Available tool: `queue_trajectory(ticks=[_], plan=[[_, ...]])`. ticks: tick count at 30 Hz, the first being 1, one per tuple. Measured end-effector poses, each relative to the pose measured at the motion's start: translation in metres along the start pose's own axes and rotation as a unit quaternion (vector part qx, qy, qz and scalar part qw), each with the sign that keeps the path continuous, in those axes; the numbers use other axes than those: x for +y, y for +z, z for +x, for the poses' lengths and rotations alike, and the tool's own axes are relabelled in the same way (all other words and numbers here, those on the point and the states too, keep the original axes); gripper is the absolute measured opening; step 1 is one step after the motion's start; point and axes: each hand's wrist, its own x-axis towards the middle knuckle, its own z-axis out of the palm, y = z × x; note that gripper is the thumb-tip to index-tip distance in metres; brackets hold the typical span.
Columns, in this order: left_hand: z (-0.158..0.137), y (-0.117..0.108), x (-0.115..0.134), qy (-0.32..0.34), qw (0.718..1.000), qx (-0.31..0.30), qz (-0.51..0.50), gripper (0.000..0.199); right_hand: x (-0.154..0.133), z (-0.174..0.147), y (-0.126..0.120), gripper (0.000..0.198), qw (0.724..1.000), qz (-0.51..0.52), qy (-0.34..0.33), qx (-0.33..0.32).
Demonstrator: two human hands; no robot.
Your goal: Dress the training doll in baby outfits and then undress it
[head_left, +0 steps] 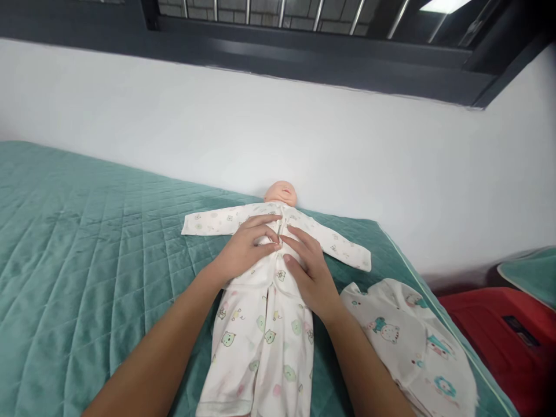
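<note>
A baby doll (pixel 282 192) lies on its back on the green quilted bedspread (pixel 108 243), its head near the wall. It wears a white printed baby shirt (pixel 281 277) with both sleeves stretched out sideways, and white baby pants (pixel 260 347) with green animal prints. At the shirt's front opening, my left hand (pixel 249 246) pinches the edge between thumb and a finger. Opposite it, my right hand (pixel 310 272) rests on the other half of the shirt front, thumb and fingers apart. My fingers partly hide the opening and any fasteners there.
Right of the doll, a folded white printed cloth item (pixel 408 341) lies near the bed's edge. Beyond that edge stands a red plastic object (pixel 495 330). A white wall (pixel 217 127) rises behind the bed, below a dark-framed barred window (pixel 304 49).
</note>
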Motion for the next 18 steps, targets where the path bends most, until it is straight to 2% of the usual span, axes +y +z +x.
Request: queue_trajectory(ticks=[2, 4, 6, 8, 10, 12, 14, 15, 18], plan=[[0.001, 0.001, -0.001, -0.019, 0.999, 0.014, -0.041, 0.011, 0.0, 0.0, 0.0, 0.033, 1.0, -0.009, -0.001, -0.004], [0.002, 0.002, -0.002, -0.042, 0.992, 0.054, -0.106, 0.011, 0.0, 0.0, -0.001, 0.033, 1.0, -0.022, -0.003, -0.01], [0.004, 0.003, -0.004, -0.069, 0.972, 0.133, -0.182, 0.011, -0.002, 0.001, -0.002, 0.036, 0.999, -0.039, -0.012, -0.023], [0.005, 0.003, -0.007, -0.1, 0.939, 0.238, -0.229, 0.011, -0.004, 0.001, -0.005, 0.039, 0.996, -0.068, -0.029, -0.05], [0.006, 0.001, -0.01, -0.138, 0.905, 0.329, -0.231, 0.013, -0.008, 0.002, -0.007, 0.042, 0.99, -0.107, -0.042, -0.081], [0.007, -0.002, -0.013, -0.185, 0.879, 0.387, -0.209, 0.012, -0.012, 0.002, -0.009, 0.044, 0.983, -0.147, -0.043, -0.102], [0.008, -0.006, -0.016, -0.231, 0.871, 0.4, -0.166, 0.011, -0.016, 0.003, -0.009, 0.047, 0.977, -0.178, -0.042, -0.109], [0.008, -0.006, -0.018, -0.249, 0.878, 0.385, -0.137, 0.014, -0.018, 0.004, -0.008, 0.048, 0.975, -0.19, -0.043, -0.109], [0.009, -0.005, -0.021, -0.27, 0.917, 0.293, -0.03, 0.028, -0.023, 0.007, -0.005, 0.049, 0.972, -0.208, -0.052, -0.097]])
